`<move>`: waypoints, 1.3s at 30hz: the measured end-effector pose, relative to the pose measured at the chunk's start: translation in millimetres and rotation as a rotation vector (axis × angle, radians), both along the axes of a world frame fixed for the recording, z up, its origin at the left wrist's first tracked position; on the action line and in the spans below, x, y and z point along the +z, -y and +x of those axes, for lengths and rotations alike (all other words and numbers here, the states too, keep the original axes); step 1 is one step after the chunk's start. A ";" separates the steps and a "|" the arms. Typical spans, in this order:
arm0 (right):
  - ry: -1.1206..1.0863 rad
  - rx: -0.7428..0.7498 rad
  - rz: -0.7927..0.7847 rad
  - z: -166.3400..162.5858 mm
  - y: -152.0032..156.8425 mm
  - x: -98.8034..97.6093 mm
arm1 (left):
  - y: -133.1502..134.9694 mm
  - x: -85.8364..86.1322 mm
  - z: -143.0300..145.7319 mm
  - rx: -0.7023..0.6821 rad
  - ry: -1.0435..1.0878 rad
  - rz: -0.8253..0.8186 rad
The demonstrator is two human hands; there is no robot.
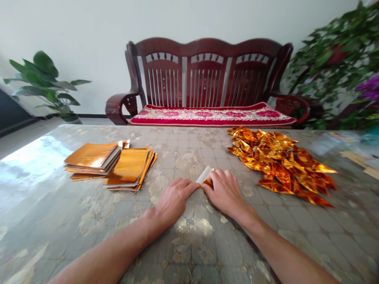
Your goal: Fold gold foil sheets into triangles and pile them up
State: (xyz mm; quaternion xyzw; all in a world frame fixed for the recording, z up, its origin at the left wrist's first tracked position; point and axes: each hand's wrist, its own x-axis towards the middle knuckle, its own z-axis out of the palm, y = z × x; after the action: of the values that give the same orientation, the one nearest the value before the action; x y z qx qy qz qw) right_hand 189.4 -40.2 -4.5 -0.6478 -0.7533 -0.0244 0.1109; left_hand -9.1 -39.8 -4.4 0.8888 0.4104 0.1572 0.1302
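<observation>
A small sheet of gold foil paper, white on its back, lies partly folded on the table between my hands. My left hand rests beside it with fingers curled, its fingertips pressing the paper's near edge. My right hand covers the paper's right part, fingers closed down on it. To the left sit two stacks of flat gold foil sheets. On the right lies a heap of folded gold foil pieces.
The table has a glossy floral cover. Behind it stands a dark wooden bench with a red cushion. A potted plant is at the back left, leafy plants at the right. Cardboard strips lie at the table's right edge.
</observation>
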 end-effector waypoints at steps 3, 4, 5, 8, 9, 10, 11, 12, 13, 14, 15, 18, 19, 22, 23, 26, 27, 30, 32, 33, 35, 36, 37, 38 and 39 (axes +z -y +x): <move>0.002 0.001 0.003 0.0 0.3 0.2 | 4.6 5.0 3.1 -0.017 -0.153 0.052; 0.003 0.001 0.003 0.0 0.4 0.2 | 6.1 6.4 4.8 -0.019 -0.197 0.068; 0.003 0.001 0.003 0.0 0.3 0.2 | 7.5 7.5 6.6 -0.020 -0.234 0.081; -0.008 0.001 -0.002 0.6 -0.5 0.2 | 10.5 9.5 11.4 -0.020 -0.306 0.106; -0.014 0.002 -0.006 1.1 -0.9 0.2 | 10.8 9.8 12.3 -0.019 -0.319 0.112; -0.021 0.002 -0.010 1.6 -1.4 0.1 | 10.8 10.1 12.8 -0.018 -0.326 0.118; -0.029 0.003 -0.014 2.2 -1.8 0.0 | 10.3 10.1 12.6 -0.016 -0.328 0.125; -0.037 0.003 -0.017 2.7 -2.1 -0.2 | 9.5 9.9 11.9 -0.015 -0.325 0.131; -0.046 0.003 -0.017 3.1 -2.2 -0.4 | 8.5 9.4 10.6 -0.012 -0.319 0.134; -0.055 0.003 -0.016 3.3 -2.2 -0.5 | 7.4 8.6 8.8 -0.007 -0.307 0.135; -0.064 0.003 -0.013 3.3 -2.0 -0.5 | 6.5 7.5 6.8 0.001 -0.290 0.134; -0.087 0.004 -0.002 1.8 -0.4 0.1 | 5.4 3.0 2.4 0.049 -0.198 0.148; -0.095 0.005 0.000 1.1 0.3 0.5 | 6.0 1.5 2.7 0.062 -0.155 0.166; -0.128 -0.003 0.001 0.4 1.8 1.2 | 10.1 -2.1 11.0 0.008 -0.046 0.195; -0.148 -0.002 0.000 1.2 1.7 1.0 | 11.8 -2.8 15.5 -0.027 -0.028 0.181; -0.244 0.017 -0.012 7.1 -0.3 -1.2 | 15.4 -2.9 27.7 -0.079 -0.030 0.125; -0.286 0.024 -0.014 9.9 -1.2 -2.2 | 15.8 -2.3 30.1 -0.083 -0.050 0.116; -0.386 0.035 -0.019 18.0 -3.0 -4.8 | 15.7 1.1 32.4 -0.066 -0.136 0.115; -0.418 0.030 -0.022 21.4 -2.8 -5.1 | 15.1 3.1 32.6 -0.055 -0.187 0.121; -0.425 0.023 -0.023 22.2 -2.5 -4.9 | 14.7 3.7 33.2 -0.055 -0.207 0.124; -0.426 0.001 -0.021 22.1 -2.3 -4.0 | 13.7 3.7 35.4 -0.057 -0.235 0.133; -0.418 -0.009 -0.019 21.5 -2.5 -3.7 | 13.0 3.3 36.9 -0.057 -0.244 0.140; -0.403 -0.017 -0.017 20.5 -3.0 -3.5 | 12.3 2.7 38.5 -0.053 -0.250 0.147; -0.384 -0.023 -0.013 19.4 -3.7 -3.6 | 11.5 2.1 39.9 -0.046 -0.253 0.153; -0.365 -0.029 -0.008 18.4 -4.6 -3.9 | 10.8 1.6 41.0 -0.039 -0.254 0.158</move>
State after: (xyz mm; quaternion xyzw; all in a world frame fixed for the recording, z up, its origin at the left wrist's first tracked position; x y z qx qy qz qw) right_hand 207.8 -35.6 -8.4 -0.6526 -0.7114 0.0950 0.2429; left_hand 31.9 -50.6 -2.7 0.9168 0.3925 0.0728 0.0099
